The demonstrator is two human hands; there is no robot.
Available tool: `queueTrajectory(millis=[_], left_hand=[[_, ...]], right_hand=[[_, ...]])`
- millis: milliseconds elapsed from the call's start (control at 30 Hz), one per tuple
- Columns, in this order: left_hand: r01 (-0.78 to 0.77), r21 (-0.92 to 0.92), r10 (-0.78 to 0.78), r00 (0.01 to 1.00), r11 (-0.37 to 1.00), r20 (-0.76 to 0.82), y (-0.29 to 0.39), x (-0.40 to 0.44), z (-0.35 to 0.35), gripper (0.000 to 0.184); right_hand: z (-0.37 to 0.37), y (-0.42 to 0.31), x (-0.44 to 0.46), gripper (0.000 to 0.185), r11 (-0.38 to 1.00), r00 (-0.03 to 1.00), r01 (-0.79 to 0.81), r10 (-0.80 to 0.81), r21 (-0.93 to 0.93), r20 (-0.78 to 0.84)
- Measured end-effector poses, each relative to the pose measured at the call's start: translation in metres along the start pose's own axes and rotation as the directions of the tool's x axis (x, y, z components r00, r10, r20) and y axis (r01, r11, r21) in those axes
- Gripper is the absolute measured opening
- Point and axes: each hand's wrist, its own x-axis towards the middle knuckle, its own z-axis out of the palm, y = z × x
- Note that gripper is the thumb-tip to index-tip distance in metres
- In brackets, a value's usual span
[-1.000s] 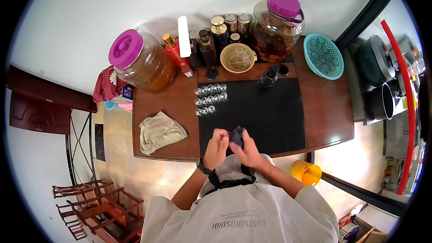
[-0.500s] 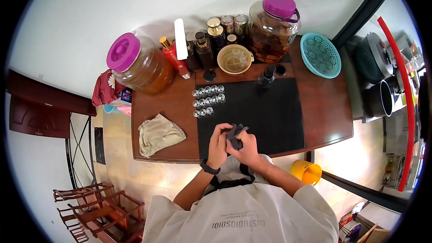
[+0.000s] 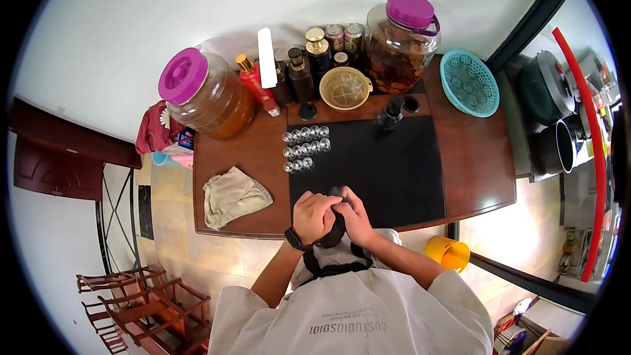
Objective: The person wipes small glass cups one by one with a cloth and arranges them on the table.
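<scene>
Wooden table [image 3: 478,177]: I count three rows of small clear glasses [image 3: 306,149] set out, nearest row shorter; left hand [image 3: 313,217] and right hand [image 3: 355,219] grip dark cloth [image 3: 336,227].

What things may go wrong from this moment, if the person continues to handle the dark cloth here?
1. The small glasses stand close together on the black mat, just beyond the left hand; a careless swing of the cloth might tip several.

2. The dark cloth is bunched between the left and right hand near the front edge of the table, so if it slips it could drop to the floor.
</scene>
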Motion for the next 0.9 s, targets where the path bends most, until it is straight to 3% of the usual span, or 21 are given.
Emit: queueTrajectory(millis=[67, 133, 167, 200, 233, 367, 500, 600, 667, 900], left_hand=[[-0.053, 0.027, 0.052, 0.998, 0.998, 0.032, -0.003, 0.000, 0.001, 0.022], [0.013, 0.005, -0.013, 0.998, 1.000, 0.062, -0.001, -0.002, 0.000, 0.021], [0.078, -0.013, -0.077, 0.993, 0.997, 0.091, 0.000, -0.002, 0.000, 0.020], [0.077, -0.012, -0.076, 0.993, 0.997, 0.090, 0.002, -0.004, 0.000, 0.020], [0.171, -0.099, -0.163, 0.983, 0.980, 0.087, 0.005, -0.007, 0.001, 0.021], [0.407, -0.309, -0.376, 0.913, 0.860, 0.155, 0.010, -0.010, -0.001, 0.026], [0.445, -0.259, -0.394, 0.891, 0.857, 0.227, 0.019, -0.008, -0.010, 0.028], [0.468, -0.211, -0.415, 0.874, 0.858, 0.252, 0.025, -0.005, -0.013, 0.032], [0.508, -0.188, -0.440, 0.843, 0.841, 0.308, 0.029, -0.001, -0.017, 0.030], [0.589, -0.248, -0.502, 0.797, 0.769, 0.336, 0.002, -0.025, -0.005, 0.026]], right_hand=[[-0.005, 0.006, 0.000, 0.007, 0.994, 0.997, -0.074, 0.073, 0.085, 0.016], [-0.005, 0.003, -0.001, 0.011, 0.968, 0.988, 0.138, -0.149, -0.211, -0.038], [-0.006, -0.002, -0.001, 0.011, 0.967, 0.988, 0.141, -0.152, -0.211, -0.037], [-0.006, -0.011, -0.002, 0.012, 0.906, 0.973, 0.203, -0.229, -0.371, -0.025], [-0.006, -0.016, -0.004, 0.014, 0.815, 0.954, 0.255, -0.300, -0.520, -0.002], [-0.013, -0.015, -0.004, 0.020, 0.669, 0.882, 0.399, -0.467, -0.627, 0.062], [-0.017, -0.015, -0.003, 0.022, 0.674, 0.872, 0.387, -0.490, -0.630, 0.012], [-0.022, -0.008, 0.001, 0.023, 0.618, 0.818, 0.490, -0.570, -0.615, 0.078], [-0.021, -0.011, 0.002, 0.025, 0.510, 0.723, 0.604, -0.674, -0.612, 0.151], [-0.027, -0.028, 0.001, 0.022, 0.367, 0.656, 0.648, -0.713, -0.668, 0.245]])
